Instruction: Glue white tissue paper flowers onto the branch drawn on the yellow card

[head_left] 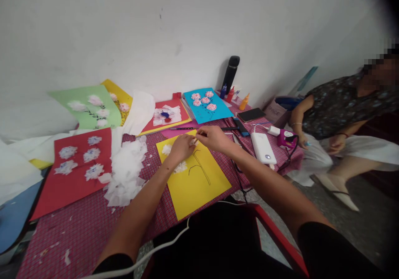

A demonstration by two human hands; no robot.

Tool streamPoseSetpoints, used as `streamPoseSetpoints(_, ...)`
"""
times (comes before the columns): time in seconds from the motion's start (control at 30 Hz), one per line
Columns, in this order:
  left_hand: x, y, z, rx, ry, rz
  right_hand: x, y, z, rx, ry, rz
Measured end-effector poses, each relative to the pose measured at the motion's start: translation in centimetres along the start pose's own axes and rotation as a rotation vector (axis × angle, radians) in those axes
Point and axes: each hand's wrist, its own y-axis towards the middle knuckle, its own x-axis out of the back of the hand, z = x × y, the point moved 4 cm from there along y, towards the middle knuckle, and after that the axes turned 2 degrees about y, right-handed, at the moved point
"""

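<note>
A yellow sheet of paper [199,191] lies before me, with stems drawn in dark line. White tissue flowers [180,167] sit on its upper left part, partly covered by my left hand. My left hand [183,148] is closed over the top of the sheet, pinching a small piece of white tissue paper [193,141]. Meeting it from the right, my right hand [212,137] has its fingertips pressed together at the same piece. Most of that piece is hidden by the fingers. Left of the yellow sheet is a heap of loose white tissue squares [126,166].
A red sheet with tissue flowers [75,187] lies left; a blue one [207,108] stands behind. Paint bottles [245,102], a black flask [230,73], a phone [252,114] and a white power bank [263,148] with cables are at right. Another person [339,108] sits beyond.
</note>
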Motion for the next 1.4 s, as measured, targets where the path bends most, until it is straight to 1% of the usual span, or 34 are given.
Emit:
streamPoseSetpoints(0.17,-0.1,-0.1,0.1,-0.031,0.002,-0.007,0.3,-0.5,0.2,-0.012,0.02,0.011)
streamPoseSetpoints(0.27,-0.2,-0.2,0.2,-0.021,0.01,-0.004,0.4,-0.7,0.4,-0.023,0.016,0.015)
streamPoseSetpoints(0.43,-0.2,-0.3,0.1,-0.027,-0.008,-0.021,1.7,-1.2,1.1,-0.012,0.056,-0.033)
streamPoseSetpoints(0.53,0.5,-0.5,0.1,-0.038,-0.049,0.013,3.2,-2.6,1.5,-0.004,0.118,-0.098)
streamPoseSetpoints(0.63,2.2,-0.7,0.5,-0.058,-0.099,0.064,4.1,-5.5,1.0,-0.054,0.171,-0.168)
streamPoseSetpoints(0.73,4.9,-0.8,1.6,-0.016,-0.131,0.03,3.4,-9.3,-0.4,-0.108,0.205,-0.219)
streamPoseSetpoints(0.8,6.5,-1.0,2.4,0.014,-0.151,0.003,1.9,-11.6,-1.5,-0.135,0.248,-0.214)
streamPoseSetpoints(0.9,7.7,-1.2,3.4,0.054,-0.16,0.03,-0.4,-14.1,-3.1,-0.19,0.309,-0.233)
streamPoseSetpoints(0.97,8.0,-1.5,3.9,0.065,-0.161,0.069,-1.4,-15.0,-3.5,-0.196,0.279,-0.237)
streamPoseSetpoints(1.03,8.2,-1.8,4.4,0.076,-0.162,0.088,-2.1,-15.5,-3.4,-0.162,0.219,-0.224)
streamPoseSetpoints(1.13,8.8,-2.3,5.2,0.099,-0.146,0.089,-2.4,-15.7,-2.8,-0.089,0.138,-0.191)
streamPoseSetpoints(1.23,9.3,-2.7,6.1,0.116,-0.124,0.096,-2.8,-15.7,-2.5,-0.053,0.09,-0.145)
streamPoseSetpoints(1.3,9.1,-2.8,6.5,0.122,-0.112,0.105,-3.0,-15.7,-2.5,-0.048,0.07,-0.133)
streamPoseSetpoints(1.4,8.0,-2.5,6.2,0.092,-0.088,0.111,-2.9,-15.3,-2.7,-0.061,0.054,-0.182)
